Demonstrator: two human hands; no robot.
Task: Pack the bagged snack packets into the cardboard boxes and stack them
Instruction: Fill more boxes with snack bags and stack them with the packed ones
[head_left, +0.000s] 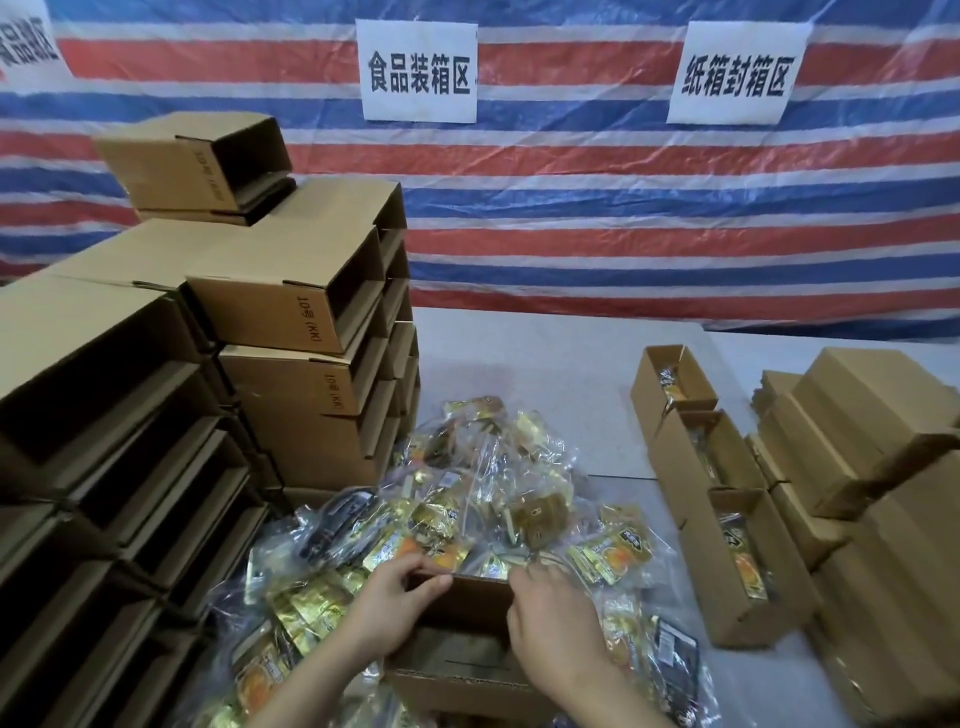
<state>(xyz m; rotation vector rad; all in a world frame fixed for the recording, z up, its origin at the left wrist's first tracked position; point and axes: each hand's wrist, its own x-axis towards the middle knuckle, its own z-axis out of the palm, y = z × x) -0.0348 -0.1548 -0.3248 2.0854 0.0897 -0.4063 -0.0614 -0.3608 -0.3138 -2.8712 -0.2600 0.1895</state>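
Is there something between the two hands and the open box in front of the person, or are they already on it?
Nothing visible stands between. The left hand and right hand both grip the far rim of the open box. The pile of bagged snack packets lies just behind that rim.

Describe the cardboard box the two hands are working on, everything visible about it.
The cardboard box is plain brown corrugated card, small and oblong, lying open-topped at the near edge of the table with a dark interior that looks empty. The left hand pinches its far rim at the left corner; the right hand grips the rim at the right corner. Clear bags of snack packets crowd its far and side walls. A near flap with a slot folds toward the person.
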